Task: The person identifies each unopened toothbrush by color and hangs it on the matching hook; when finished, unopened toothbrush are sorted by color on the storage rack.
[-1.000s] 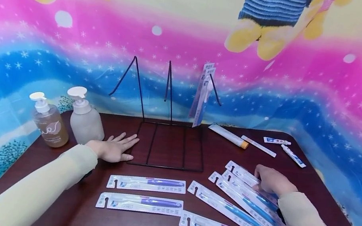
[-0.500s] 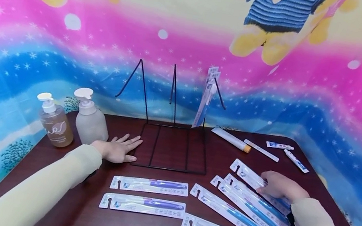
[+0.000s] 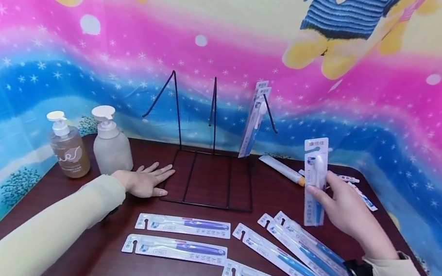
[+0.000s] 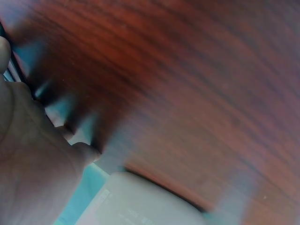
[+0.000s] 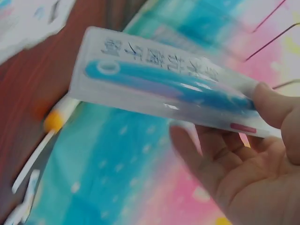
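My right hand (image 3: 346,207) pinches a packaged toothbrush (image 3: 314,179) between thumb and fingers and holds it upright above the table. In the right wrist view the blue handle of that toothbrush (image 5: 164,84) shows through clear plastic. My left hand (image 3: 147,180) lies flat with spread fingers at the left edge of a black wire rack (image 3: 203,205). Two packaged toothbrushes (image 3: 254,119) hang on the rack's right hook. Below my right hand lie several blue packaged toothbrushes (image 3: 281,258), partly overlapping. Purple packaged toothbrushes (image 3: 179,250) lie nearer the front.
Two pump bottles, one amber (image 3: 69,153) and one frosted (image 3: 112,151), stand left of my left hand. A toothpaste tube (image 3: 280,168) with an orange cap lies behind, and small tubes (image 3: 363,197) lie at the back right. A patterned cloth (image 3: 237,47) backs the table.
My right hand has picked up the rearmost packaged toothbrush from the right group and raised it upright. The left hand stays by the rack. The view has shifted slightly.
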`<control>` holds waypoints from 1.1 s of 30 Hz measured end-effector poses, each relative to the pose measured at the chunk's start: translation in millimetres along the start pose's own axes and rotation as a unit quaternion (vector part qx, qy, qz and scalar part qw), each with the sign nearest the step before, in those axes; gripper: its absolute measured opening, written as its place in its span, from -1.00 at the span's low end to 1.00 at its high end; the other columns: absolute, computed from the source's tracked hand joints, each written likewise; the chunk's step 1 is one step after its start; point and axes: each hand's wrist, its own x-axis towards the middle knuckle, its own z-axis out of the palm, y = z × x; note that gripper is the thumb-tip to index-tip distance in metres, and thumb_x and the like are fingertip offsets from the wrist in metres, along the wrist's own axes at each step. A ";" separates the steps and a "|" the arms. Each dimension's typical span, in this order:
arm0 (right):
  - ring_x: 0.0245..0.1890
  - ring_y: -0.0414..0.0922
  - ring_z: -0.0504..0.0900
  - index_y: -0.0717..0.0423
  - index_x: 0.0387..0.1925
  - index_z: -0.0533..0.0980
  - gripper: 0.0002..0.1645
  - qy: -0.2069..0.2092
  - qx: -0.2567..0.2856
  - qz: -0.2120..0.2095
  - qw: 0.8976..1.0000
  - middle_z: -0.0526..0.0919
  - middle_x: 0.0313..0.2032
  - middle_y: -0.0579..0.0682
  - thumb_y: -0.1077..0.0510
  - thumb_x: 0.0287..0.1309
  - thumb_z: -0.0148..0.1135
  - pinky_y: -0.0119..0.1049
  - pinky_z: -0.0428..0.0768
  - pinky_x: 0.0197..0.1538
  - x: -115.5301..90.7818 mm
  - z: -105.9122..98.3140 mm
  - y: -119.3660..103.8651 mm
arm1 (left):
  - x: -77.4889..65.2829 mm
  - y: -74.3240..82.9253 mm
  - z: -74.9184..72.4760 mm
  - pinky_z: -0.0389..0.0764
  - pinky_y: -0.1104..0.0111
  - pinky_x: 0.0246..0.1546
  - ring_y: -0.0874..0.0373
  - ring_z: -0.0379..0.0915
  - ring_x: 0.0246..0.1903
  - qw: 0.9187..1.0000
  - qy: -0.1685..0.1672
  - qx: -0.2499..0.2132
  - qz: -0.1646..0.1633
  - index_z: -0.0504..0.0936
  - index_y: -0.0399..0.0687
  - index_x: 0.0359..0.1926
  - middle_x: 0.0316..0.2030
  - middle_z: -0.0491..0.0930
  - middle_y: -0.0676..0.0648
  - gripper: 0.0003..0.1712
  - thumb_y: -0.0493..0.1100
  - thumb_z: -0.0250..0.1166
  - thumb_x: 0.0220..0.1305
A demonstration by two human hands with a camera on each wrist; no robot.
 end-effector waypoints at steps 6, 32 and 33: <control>-0.17 0.08 0.59 0.05 0.26 0.22 -0.37 0.017 0.050 -0.046 0.998 0.52 -0.05 0.16 -0.15 0.26 -0.01 0.05 0.57 -0.27 0.6 21.5 -33.6 | 0.2 0.2 -0.3 -0.18 -0.23 0.17 -0.23 -0.39 0.35 1.000 0.006 -0.001 0.004 -0.17 0.04 0.45 0.43 -0.29 -0.05 -0.14 0.29 -0.10 0.31; -0.08 0.01 0.56 0.01 0.30 0.19 -0.35 0.003 0.129 -0.012 0.992 0.44 0.08 0.11 -0.13 0.26 0.01 -0.03 0.54 -0.15 88.0 50.4 -61.1 | 0.2 -0.3 -0.2 -0.21 -0.19 0.20 -0.17 -0.45 0.36 1.000 -0.006 -0.001 -0.007 -0.22 0.11 0.45 0.43 -0.36 0.01 -0.15 0.30 -0.12 0.31; -0.08 0.00 0.55 0.02 0.31 0.19 -0.34 0.003 0.134 -0.009 0.991 0.44 0.08 0.11 -0.13 0.26 0.01 -0.03 0.54 -0.13 94.6 50.2 -62.0 | 0.4 -0.3 -0.1 -0.21 -0.19 0.20 -0.17 -0.45 0.36 1.000 -0.007 -0.002 -0.006 -0.22 0.11 0.45 0.43 -0.36 0.01 -0.15 0.30 -0.13 0.31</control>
